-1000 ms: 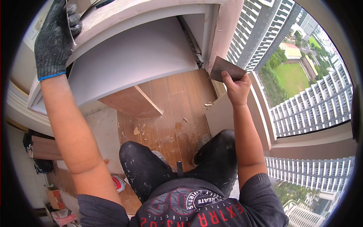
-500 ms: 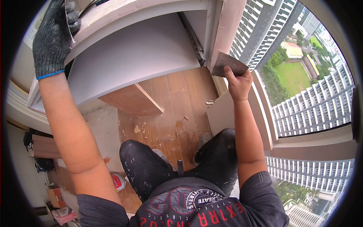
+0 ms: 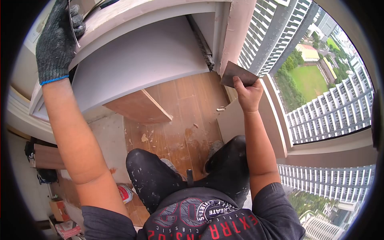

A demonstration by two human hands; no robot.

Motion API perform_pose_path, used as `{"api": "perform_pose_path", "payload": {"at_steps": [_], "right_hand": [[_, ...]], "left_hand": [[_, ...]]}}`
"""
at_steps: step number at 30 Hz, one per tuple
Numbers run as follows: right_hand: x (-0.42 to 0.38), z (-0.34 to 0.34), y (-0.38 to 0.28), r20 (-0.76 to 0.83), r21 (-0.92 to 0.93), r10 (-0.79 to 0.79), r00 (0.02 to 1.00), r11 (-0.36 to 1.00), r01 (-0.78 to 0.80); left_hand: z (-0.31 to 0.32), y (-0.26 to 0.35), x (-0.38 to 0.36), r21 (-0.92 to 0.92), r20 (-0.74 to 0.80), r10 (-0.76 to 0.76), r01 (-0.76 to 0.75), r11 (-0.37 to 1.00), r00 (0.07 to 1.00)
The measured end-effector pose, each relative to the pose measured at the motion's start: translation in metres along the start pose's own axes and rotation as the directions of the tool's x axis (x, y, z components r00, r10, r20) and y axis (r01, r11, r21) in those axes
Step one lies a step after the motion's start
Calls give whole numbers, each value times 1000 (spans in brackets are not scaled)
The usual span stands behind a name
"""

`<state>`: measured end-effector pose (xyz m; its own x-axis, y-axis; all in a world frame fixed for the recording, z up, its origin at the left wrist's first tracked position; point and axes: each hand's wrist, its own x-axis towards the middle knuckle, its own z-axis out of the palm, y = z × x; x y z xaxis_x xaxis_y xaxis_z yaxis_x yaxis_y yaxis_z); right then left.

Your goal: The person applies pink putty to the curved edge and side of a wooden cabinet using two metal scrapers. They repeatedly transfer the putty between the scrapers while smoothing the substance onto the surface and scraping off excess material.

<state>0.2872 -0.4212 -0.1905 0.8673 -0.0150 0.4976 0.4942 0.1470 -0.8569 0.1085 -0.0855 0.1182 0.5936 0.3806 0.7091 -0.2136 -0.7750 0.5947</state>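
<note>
My right hand (image 3: 249, 95) is bare and grips a flat, dark rectangular scraper blade (image 3: 239, 75), thumb on its near face. The blade is beside the pinkish upright post (image 3: 236, 36) at the window. At the upper left, my left hand (image 3: 56, 44) wears a dark knitted glove with a blue cuff. Its fingers are curled round a thin, pale-edged sheet (image 3: 73, 25), whose upper part is cut off by the view's edge. Between my hands lies the white cabinet with a wide grey-white panel (image 3: 140, 52).
A brown board (image 3: 140, 107) stands under the panel. Scraps lie on the wooden floor (image 3: 180, 100). A red and white tin (image 3: 125, 193) is by my left leg. Boxes (image 3: 60, 210) are at the lower left. Tall buildings show through the window (image 3: 332, 114) on the right.
My right hand has moved slightly down and to the left with the blade, lower along the post. My left hand stays nearly still, holding the sheet.
</note>
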Motion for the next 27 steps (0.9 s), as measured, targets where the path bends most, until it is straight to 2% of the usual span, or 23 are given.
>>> {"api": "perform_pose_path", "payload": {"at_steps": [1, 4, 6, 7, 10, 13, 15, 16, 19, 22, 25, 27], "right_hand": [[0, 1, 3, -2, 0, 2, 1000, 1000, -2], [-2, 6, 7, -7, -11, 9, 1000, 1000, -9], [-1, 8, 8, -9, -27, 13, 1000, 1000, -14], [0, 8, 8, -13, -42, 4, 1000, 999, -4], [4, 6, 11, -21, -79, -29, 999, 996, 27], [9, 1, 12, -20, -106, -71, 997, 992, 68], [12, -4, 10, -7, -127, -105, 994, 987, 103], [13, -6, 11, -43, -46, -73, 996, 996, 71], [23, -20, 14, -156, 39, 32, 987, 999, -26], [14, -19, 4, -54, 19, -8, 999, 1000, 9], [4, -5, -6, 0, 32, -26, 1000, 999, 26], [2, 0, -6, 14, 24, -21, 1000, 1000, 21]], "left_hand": [[1, 2, -1, 56, -7, 13, -13, 998, 1000], [-7, -2, 4, -316, 50, -91, 103, 943, 995], [-6, -7, -2, 21, -51, 17, -16, 1000, 999], [-5, -8, -4, 194, -86, 83, -65, 979, 993], [-11, -6, 2, 72, 17, -7, 5, 997, 1000], [-11, -7, 3, 2, 12, -23, 23, 1000, 1000], [-11, -6, 1, 40, 14, -12, 11, 999, 1000], [-11, -6, 0, 58, 15, -6, 5, 998, 1000], [-14, -13, 1, 171, 67, 97, -107, 979, 993], [-7, -12, 3, -148, -7, -12, 11, 989, 1000], [12, 12, -3, -305, -137, -197, 148, 941, 971], [9, 8, 0, -366, -103, -216, 165, 916, 971]]}}
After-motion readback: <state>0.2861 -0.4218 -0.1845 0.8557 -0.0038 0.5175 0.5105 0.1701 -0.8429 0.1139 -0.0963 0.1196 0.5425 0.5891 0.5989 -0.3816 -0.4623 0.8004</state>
